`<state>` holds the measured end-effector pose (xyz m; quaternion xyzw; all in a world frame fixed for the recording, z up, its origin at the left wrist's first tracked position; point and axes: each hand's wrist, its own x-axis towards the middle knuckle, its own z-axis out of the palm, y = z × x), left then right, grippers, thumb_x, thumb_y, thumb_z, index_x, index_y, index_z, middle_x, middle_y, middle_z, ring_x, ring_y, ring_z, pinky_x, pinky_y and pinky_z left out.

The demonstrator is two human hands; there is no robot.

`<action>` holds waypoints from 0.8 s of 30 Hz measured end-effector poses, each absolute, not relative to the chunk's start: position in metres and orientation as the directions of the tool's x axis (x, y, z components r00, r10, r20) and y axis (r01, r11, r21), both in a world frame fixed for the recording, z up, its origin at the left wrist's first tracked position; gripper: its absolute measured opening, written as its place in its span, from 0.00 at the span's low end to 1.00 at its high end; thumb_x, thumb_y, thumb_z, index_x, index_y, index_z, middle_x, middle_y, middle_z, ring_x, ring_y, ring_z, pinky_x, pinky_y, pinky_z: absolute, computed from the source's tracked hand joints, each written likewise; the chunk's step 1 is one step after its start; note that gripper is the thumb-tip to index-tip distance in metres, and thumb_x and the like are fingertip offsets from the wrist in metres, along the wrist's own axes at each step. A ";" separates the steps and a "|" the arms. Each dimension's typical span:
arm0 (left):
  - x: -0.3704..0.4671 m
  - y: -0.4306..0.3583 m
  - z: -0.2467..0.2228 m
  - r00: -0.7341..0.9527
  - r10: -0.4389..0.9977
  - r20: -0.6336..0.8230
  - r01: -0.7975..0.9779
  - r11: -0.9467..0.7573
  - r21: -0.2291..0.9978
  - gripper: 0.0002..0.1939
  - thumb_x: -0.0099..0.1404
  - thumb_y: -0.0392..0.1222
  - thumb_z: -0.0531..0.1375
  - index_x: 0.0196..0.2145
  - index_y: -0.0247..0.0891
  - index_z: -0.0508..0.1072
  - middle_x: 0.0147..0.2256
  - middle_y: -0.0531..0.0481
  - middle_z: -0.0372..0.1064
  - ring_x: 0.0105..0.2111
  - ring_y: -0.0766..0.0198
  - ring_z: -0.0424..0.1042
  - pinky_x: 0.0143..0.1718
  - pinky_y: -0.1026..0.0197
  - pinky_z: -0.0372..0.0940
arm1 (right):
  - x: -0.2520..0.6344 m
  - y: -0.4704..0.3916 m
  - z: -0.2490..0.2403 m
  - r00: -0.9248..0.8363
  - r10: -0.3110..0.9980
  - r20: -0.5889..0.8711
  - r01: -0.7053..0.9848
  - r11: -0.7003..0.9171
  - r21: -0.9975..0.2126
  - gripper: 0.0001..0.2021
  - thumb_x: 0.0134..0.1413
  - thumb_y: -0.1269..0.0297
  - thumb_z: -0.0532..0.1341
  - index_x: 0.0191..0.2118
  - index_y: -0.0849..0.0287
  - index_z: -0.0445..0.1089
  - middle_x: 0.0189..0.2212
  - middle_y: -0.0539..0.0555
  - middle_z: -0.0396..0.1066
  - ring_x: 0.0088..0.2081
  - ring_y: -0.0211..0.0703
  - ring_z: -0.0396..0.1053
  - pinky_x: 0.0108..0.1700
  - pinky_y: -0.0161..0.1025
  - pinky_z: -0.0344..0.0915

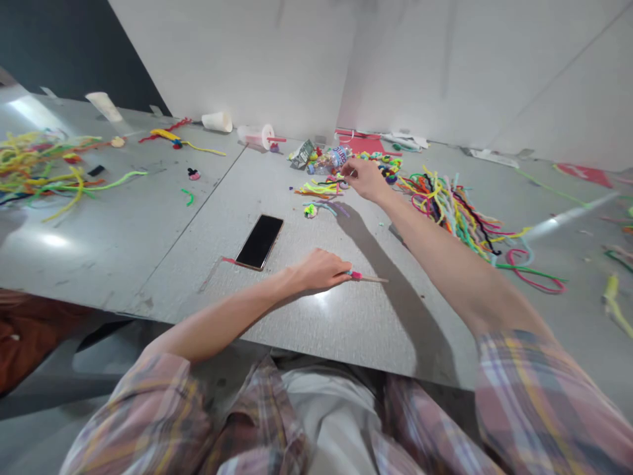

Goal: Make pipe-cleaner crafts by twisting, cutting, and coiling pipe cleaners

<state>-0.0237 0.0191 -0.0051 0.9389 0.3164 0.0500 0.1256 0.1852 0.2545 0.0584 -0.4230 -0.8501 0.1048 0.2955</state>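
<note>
My left hand [321,269] rests low over the table, its fingers closed on a thin pale stick [373,280] with pink and blue fuzzy wrapping at the near end. The stick points right. Farther forward, my right hand [363,177] is raised with its fingers curled into a pinch; what lies between the fingertips, if anything, cannot be made out. Beside those fingertips are short yellow and orange pipe cleaners [317,190] and a clear plastic bottle [332,160]. A small yellow-green fuzzy piece [310,211] lies nearer to me, next to bluish pipe cleaners [326,207].
A phone [260,242] lies left of centre. Long pipe cleaners spread in a right heap [457,211] and a left heap [44,168]. Along the wall lie a white cup [217,122], a clear cup [254,135] and red sheets [363,144]. A seam [198,211] crosses the table.
</note>
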 end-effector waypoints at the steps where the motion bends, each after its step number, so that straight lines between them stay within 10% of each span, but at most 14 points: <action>1: -0.024 0.019 -0.005 0.795 0.606 0.019 0.579 -0.768 0.273 0.21 0.87 0.56 0.54 0.45 0.42 0.80 0.40 0.46 0.84 0.35 0.58 0.77 0.32 0.57 0.49 | 0.185 0.253 0.060 -0.458 0.785 0.417 0.661 0.615 -0.431 0.08 0.67 0.68 0.64 0.45 0.58 0.81 0.46 0.62 0.84 0.48 0.55 0.78 0.55 0.51 0.71; 17: -0.028 0.023 -0.008 0.781 0.622 0.047 0.584 -0.755 0.298 0.21 0.87 0.57 0.54 0.45 0.42 0.80 0.40 0.46 0.84 0.34 0.58 0.77 0.33 0.58 0.54 | 0.194 0.224 0.052 -0.600 0.786 0.145 0.729 0.613 -0.306 0.07 0.60 0.71 0.68 0.41 0.56 0.83 0.43 0.61 0.86 0.44 0.56 0.79 0.51 0.49 0.68; 24: -0.041 0.036 -0.004 0.624 0.771 0.129 0.733 -0.634 0.248 0.26 0.89 0.61 0.49 0.54 0.42 0.79 0.42 0.42 0.85 0.33 0.55 0.78 0.32 0.57 0.52 | 0.229 0.150 0.028 -0.585 0.777 0.234 0.680 0.626 -0.382 0.18 0.78 0.54 0.55 0.49 0.55 0.81 0.43 0.59 0.85 0.42 0.55 0.78 0.47 0.47 0.67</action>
